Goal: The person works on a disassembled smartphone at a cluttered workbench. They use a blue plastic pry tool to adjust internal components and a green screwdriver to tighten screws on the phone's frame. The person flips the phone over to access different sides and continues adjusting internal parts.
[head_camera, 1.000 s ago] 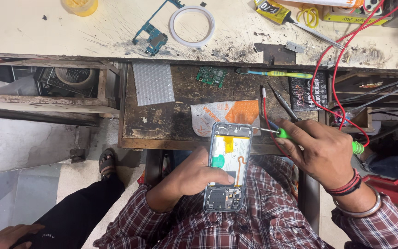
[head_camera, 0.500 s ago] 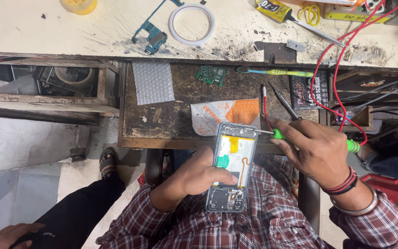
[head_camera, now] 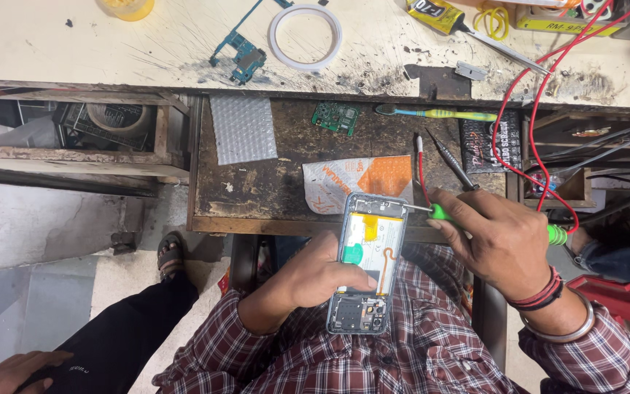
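The scarred bench (head_camera: pixel 74 51) spans the top, with a dark pull-out shelf (head_camera: pixel 271 182) below it carrying a bubble-wrap sheet (head_camera: pixel 243 129), an orange-and-white pouch (head_camera: pixel 344 179) and a small green circuit board (head_camera: pixel 335 117). The left hand (head_camera: pixel 315 277) comes up from the lap, its grip closed around the opened smartphone (head_camera: pixel 370 255), thumb across the exposed back. The right hand (head_camera: pixel 501 244) reaches in from the right, its grip closed on a green screwdriver (head_camera: pixel 442 213) whose tip touches the phone's upper right corner.
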Demonstrator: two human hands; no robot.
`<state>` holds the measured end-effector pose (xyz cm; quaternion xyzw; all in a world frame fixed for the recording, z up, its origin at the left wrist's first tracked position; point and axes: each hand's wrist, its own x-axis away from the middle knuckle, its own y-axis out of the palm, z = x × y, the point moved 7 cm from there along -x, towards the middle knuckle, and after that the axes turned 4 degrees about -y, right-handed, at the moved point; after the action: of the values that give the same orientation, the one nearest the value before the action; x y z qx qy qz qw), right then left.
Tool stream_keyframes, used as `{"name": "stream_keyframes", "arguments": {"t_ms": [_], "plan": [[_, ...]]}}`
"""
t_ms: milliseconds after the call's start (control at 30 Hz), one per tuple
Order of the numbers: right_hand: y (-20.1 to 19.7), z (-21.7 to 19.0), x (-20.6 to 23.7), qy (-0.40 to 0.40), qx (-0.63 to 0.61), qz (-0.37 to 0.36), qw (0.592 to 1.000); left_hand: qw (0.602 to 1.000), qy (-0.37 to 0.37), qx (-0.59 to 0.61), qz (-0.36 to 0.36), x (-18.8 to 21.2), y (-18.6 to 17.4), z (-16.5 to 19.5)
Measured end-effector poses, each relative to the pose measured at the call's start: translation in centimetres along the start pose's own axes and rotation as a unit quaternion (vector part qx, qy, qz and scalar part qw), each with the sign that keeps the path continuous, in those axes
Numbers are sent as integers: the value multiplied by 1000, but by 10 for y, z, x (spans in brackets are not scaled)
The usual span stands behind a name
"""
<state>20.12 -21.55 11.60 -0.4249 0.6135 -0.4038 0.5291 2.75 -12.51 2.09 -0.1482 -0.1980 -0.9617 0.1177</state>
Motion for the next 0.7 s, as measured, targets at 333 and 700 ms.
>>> {"name": "stream_keyframes", "arguments": {"t_ms": [333,700], "plan": [[2,1,2,5,-5,1,1000,1000,5,-1,2,-1,-1,-4],[-1,-6,-2,-19,-3,-6,1000,1000,0,-10,0,-3,2,-6]]}}
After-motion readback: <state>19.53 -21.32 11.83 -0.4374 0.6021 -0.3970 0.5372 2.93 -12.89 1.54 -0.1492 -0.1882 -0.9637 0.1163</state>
